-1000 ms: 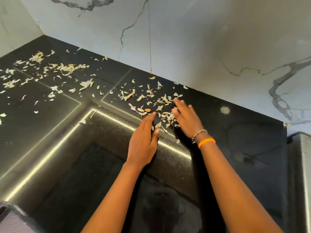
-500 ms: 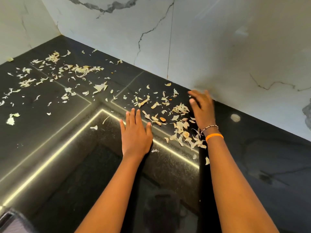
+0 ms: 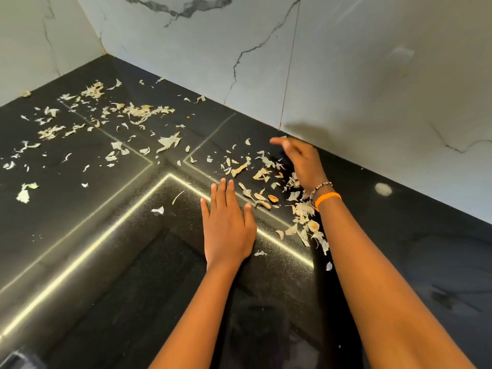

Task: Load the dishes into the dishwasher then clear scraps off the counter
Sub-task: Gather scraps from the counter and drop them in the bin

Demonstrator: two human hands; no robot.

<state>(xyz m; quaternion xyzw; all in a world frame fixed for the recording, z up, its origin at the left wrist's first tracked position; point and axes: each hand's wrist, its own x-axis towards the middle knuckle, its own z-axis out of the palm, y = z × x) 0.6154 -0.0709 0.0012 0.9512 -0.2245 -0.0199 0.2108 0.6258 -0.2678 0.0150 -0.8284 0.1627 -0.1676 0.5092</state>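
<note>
Two bare hands over a black polished desk [image 3: 399,235] in a corner of white veined marble wall [image 3: 372,75]. Left hand [image 3: 229,227] flat, palm down, fingers straight and together, resting on the speckled inner ledge beside a lit strip [image 3: 80,262]. Right hand [image 3: 300,163] raised near the wall, fingers extended and relaxed, gripping nothing; fingertips blurred, palm side hidden. Two bands on the right wrist: one beaded bracelet [image 3: 320,187], one orange band [image 3: 328,199]. Scraps [image 3: 266,179], pale papery peelings, too many and too small to count, in roughly two spreads: one dense patch between and just below the hands, trailing along the right forearm, some possibly hidden beneath it; one wider scatter [image 3: 138,110] across the far left of the desk toward the corner. One pale round spot [image 3: 382,188] on the desk right of the wrist, nature unclear. Both forearms cut off at the lower edge; dark recess [image 3: 159,288] below the ledge hard to make out.
</note>
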